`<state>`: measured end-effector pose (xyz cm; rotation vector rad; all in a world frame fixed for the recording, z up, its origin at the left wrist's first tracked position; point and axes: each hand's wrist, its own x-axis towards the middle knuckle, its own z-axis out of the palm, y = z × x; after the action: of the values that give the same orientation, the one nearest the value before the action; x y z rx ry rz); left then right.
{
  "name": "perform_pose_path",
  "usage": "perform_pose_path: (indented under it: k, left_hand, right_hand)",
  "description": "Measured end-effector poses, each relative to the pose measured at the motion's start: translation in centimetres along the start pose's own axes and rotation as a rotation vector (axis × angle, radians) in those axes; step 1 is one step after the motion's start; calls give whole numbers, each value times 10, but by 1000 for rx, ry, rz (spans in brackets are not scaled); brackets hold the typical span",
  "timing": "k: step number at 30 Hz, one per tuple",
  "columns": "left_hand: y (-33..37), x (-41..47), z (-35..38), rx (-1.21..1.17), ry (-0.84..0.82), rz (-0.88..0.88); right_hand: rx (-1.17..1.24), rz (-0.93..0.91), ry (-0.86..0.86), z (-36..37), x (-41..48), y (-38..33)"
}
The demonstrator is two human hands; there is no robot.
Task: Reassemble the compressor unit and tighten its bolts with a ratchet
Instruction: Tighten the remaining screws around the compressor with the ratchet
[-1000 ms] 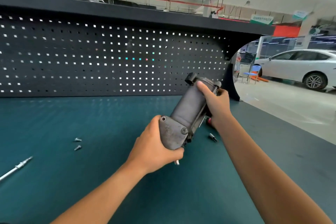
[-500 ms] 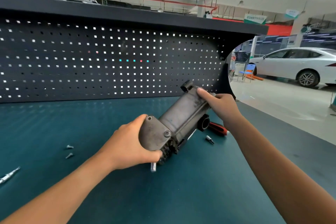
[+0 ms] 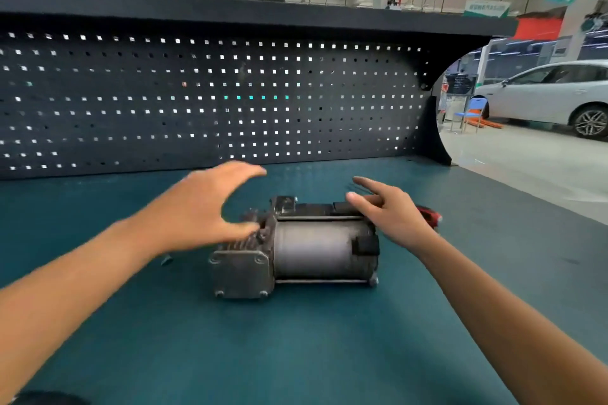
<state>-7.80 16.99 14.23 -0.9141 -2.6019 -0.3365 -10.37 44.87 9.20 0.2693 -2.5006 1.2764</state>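
Now: compressor unit (image 3: 309, 250) down on the bench, both hands spread over it

Broadly, a dark pegboard (image 3: 210, 102) fills the back of the view, with the teal bench mat (image 3: 296, 355) running from its foot toward the camera. Off to the right, past the bench end, a white car (image 3: 552, 99) stands on the workshop floor.

The compressor unit lies on its side in the middle of the mat, its cylinder running left to right. Its square bolted end plate is at the left and a black connector block at the right end.

The left hand (image 3: 197, 210) hovers at the unit's left end, blurred, with fingers straight and spread wide in a broad arc. The thumb reaches down to the finned part by the end plate; whether it touches cannot be told through the blur. It grips nothing.

The right hand (image 3: 391, 217) is over the unit's far right corner, fingers straight and apart, pointing left. The thumb is just above the top edge; contact is unclear. It holds nothing either.

Behind the right hand, the red end of a red-handled tool (image 3: 431, 217) shows on the mat, mostly hidden by the hand.

A small bolt (image 3: 166, 260) lies on the mat just under the left wrist, left of the end plate
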Motion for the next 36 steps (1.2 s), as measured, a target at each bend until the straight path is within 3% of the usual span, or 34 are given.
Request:
perform_pose_path:
  k: [4, 7, 9, 13, 16, 21, 24, 26, 30, 36]
  left_hand:
    - [-3, 1, -57, -405, 177, -45]
    - [-3, -18, -51, -534, 237, -111]
    - [0, -32, -31, -552, 161, -204]
    - [1, -53, 8, -402, -63, -258]
    - [-16, -63, 16, -360, -62, -398]
    - [-74, -75, 33, -62, -20, -744]
    - [-105, -85, 46, 71, -155, -852]
    - [-114, -85, 54, 115, -228, -853]
    - [-116, -67, 68, 120, -97, -788]
    - [-112, -51, 87, 221, -79, -699]
  right_hand:
    - [122, 52, 165, 17, -9, 20]
    - [486, 226, -2, 16, -9, 20]
    - [686, 322, -54, 19, -10, 14]
    - [410, 235, 289, 51, -17, 6]
    - [366, 260, 472, 58, -8, 2]
    - [331, 326, 444, 61, 13, 1]
    - [313, 319, 437, 62, 19, 6]
    - [308, 299, 440, 62, 19, 9]
    - [310, 258, 444, 62, 17, 12]
    - [277, 213, 419, 62, 14, 14]
